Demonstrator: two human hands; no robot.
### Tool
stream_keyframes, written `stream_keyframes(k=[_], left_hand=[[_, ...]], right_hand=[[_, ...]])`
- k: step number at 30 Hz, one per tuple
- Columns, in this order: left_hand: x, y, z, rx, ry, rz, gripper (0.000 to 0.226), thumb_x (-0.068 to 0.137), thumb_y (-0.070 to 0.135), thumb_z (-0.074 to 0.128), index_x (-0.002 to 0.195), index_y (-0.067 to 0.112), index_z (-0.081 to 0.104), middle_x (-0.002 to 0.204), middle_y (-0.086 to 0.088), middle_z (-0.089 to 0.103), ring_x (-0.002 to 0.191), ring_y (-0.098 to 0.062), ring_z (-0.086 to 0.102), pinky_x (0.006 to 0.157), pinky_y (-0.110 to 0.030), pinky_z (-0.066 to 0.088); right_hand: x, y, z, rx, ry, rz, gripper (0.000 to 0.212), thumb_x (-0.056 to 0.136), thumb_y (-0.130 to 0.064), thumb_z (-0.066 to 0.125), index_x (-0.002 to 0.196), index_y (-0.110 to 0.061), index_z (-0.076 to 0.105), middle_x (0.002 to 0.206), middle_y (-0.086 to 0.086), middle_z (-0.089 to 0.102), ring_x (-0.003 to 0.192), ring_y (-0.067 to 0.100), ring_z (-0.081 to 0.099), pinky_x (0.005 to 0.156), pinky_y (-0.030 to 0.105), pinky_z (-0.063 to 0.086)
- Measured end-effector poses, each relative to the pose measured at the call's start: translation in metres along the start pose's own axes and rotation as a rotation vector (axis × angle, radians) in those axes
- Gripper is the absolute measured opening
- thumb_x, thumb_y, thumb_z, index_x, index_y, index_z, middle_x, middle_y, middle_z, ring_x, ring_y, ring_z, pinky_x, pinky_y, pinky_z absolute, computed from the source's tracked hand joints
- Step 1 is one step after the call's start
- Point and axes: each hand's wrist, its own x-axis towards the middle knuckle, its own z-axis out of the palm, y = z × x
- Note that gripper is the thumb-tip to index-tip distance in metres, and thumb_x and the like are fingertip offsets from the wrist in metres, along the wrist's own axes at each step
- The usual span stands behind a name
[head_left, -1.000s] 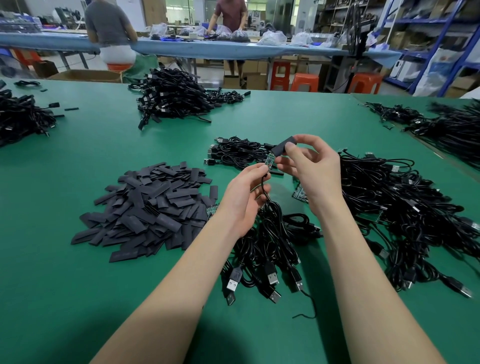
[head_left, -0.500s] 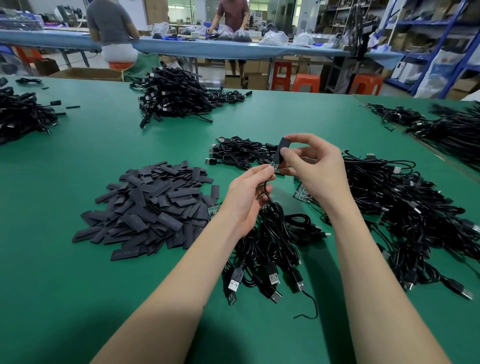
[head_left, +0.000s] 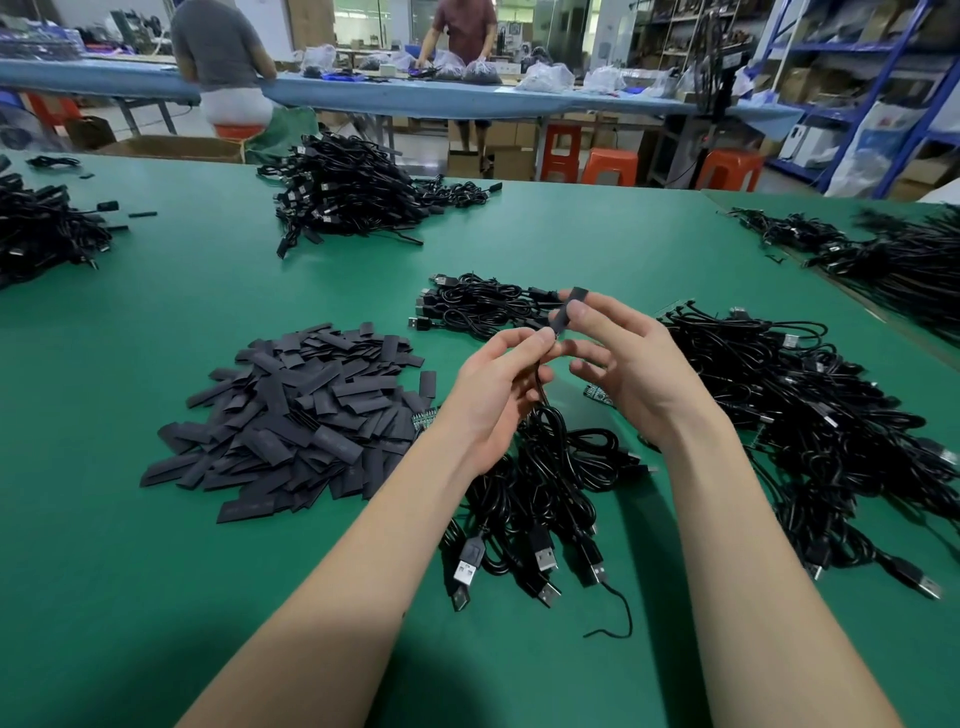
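Note:
Above the green table (head_left: 130, 571), my right hand (head_left: 631, 364) pinches a short black sleeve (head_left: 567, 310) between thumb and fingers. My left hand (head_left: 498, 384) pinches a thin black cable (head_left: 537, 384) just below the sleeve; the cable's end goes into the sleeve's lower opening. The cable drops to a bundle of black USB cables (head_left: 540, 499) lying under my wrists, plugs pointing toward me. A heap of flat black sleeves (head_left: 296, 410) lies to the left of my left hand.
A big tangle of black cables (head_left: 810, 415) lies right of my right hand, a small bundle (head_left: 478, 304) beyond my hands, further piles at the far middle (head_left: 348, 195), far left (head_left: 36, 234) and far right (head_left: 904, 254). Two people work at a blue table (head_left: 467, 98) behind.
The small circuit board on the cable end, bare a second ago, has gone inside the sleeve. The sleeve has turned from slanted to nearly upright and come down to my left fingertips.

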Motion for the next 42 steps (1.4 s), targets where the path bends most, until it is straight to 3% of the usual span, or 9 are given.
stream_keyframes(k=[4, 9, 17, 23, 33, 42], left_hand=[[-0.002, 0.0, -0.001, 0.102, -0.015, 0.082, 0.007, 0.094, 0.013, 0.067, 0.092, 0.016, 0.061, 0.082, 0.0, 0.071, 0.067, -0.01, 0.061, 0.058, -0.017, 0.047], [-0.001, 0.003, -0.005, 0.435, -0.02, 0.326, 0.015, 0.086, 0.003, 0.076, 0.097, 0.004, 0.067, 0.08, -0.004, 0.073, 0.07, -0.014, 0.071, 0.064, -0.019, 0.052], [-0.002, 0.007, -0.009, 0.563, -0.019, 0.421, 0.01, 0.084, 0.004, 0.078, 0.093, 0.01, 0.075, 0.081, 0.0, 0.076, 0.071, -0.014, 0.073, 0.071, -0.019, 0.055], [0.0, 0.008, -0.012, 0.624, -0.032, 0.46, 0.009, 0.084, 0.005, 0.078, 0.089, 0.012, 0.078, 0.08, 0.001, 0.076, 0.071, -0.013, 0.073, 0.072, -0.022, 0.055], [0.002, 0.009, -0.016, 0.639, -0.062, 0.498, 0.011, 0.084, 0.009, 0.079, 0.085, 0.02, 0.078, 0.079, 0.003, 0.077, 0.073, -0.012, 0.073, 0.071, -0.019, 0.054], [0.0, 0.01, -0.018, 0.555, -0.092, 0.492, 0.01, 0.081, 0.011, 0.083, 0.084, 0.016, 0.075, 0.078, -0.003, 0.077, 0.068, -0.017, 0.072, 0.068, -0.022, 0.055]], right_hand=[[0.001, -0.001, -0.005, 0.093, -0.019, -0.005, 0.02, 0.086, -0.019, 0.072, 0.105, -0.014, 0.076, 0.093, 0.002, 0.074, 0.078, 0.011, 0.067, 0.069, 0.017, 0.054], [0.001, -0.001, -0.009, 0.122, 0.008, -0.013, 0.029, 0.082, -0.019, 0.072, 0.108, -0.006, 0.073, 0.085, 0.003, 0.069, 0.073, 0.012, 0.066, 0.072, 0.016, 0.055], [-0.001, -0.003, -0.013, 0.115, 0.026, -0.005, 0.021, 0.078, -0.012, 0.076, 0.097, -0.004, 0.073, 0.089, 0.007, 0.074, 0.083, 0.015, 0.069, 0.078, 0.018, 0.056], [-0.001, 0.0, -0.01, 0.151, 0.088, 0.007, 0.011, 0.087, -0.006, 0.074, 0.097, -0.002, 0.075, 0.09, 0.01, 0.075, 0.083, 0.015, 0.07, 0.076, 0.017, 0.056], [-0.003, 0.003, -0.007, 0.143, 0.024, 0.024, 0.015, 0.073, -0.016, 0.079, 0.086, -0.008, 0.08, 0.09, 0.009, 0.076, 0.083, 0.014, 0.072, 0.076, 0.017, 0.056], [-0.003, 0.006, -0.01, 0.14, -0.051, 0.082, 0.017, 0.075, -0.017, 0.078, 0.09, -0.008, 0.081, 0.094, 0.01, 0.076, 0.08, 0.013, 0.071, 0.074, 0.017, 0.056]])
